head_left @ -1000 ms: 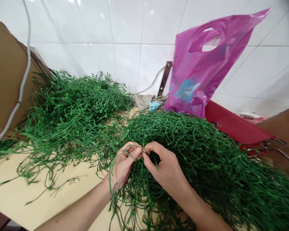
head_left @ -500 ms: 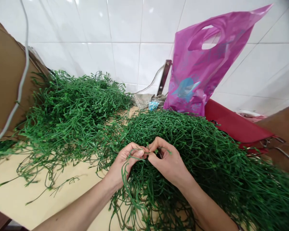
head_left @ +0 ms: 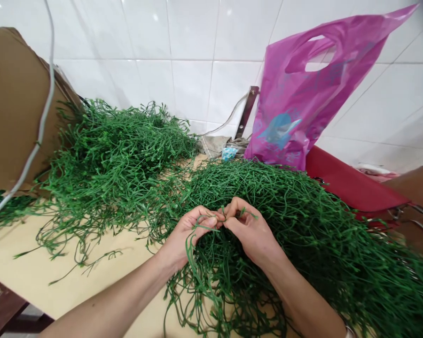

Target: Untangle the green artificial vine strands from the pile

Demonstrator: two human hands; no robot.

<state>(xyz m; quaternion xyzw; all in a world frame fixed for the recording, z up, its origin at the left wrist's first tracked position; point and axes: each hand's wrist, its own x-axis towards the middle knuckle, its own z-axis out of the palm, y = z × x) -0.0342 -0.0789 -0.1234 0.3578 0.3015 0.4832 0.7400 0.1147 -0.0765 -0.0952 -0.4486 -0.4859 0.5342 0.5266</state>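
Observation:
Both hands meet over a big heap of thin green plastic stems [head_left: 303,234] lying on a pale yellow table [head_left: 31,277]. My left hand [head_left: 188,234] is closed, pinching a few green stems between thumb and fingers; a loop of stem hangs down below it. My right hand [head_left: 248,232] is closed too, fingertips pinching the same stems right beside the left thumb. The fingertips of the two hands touch. A second heap of green stems [head_left: 116,159] lies further back on the left.
A pink plastic bag [head_left: 303,98] stands against the white tiled wall. A red object [head_left: 345,183] lies to its right. Brown cardboard [head_left: 10,103] and a grey cable [head_left: 38,126] are at the left. A metal strip [head_left: 246,110] leans on the wall.
Both hands have shifted slightly up and right on the heap, staying pinched together on the stems. The view has moved a little.

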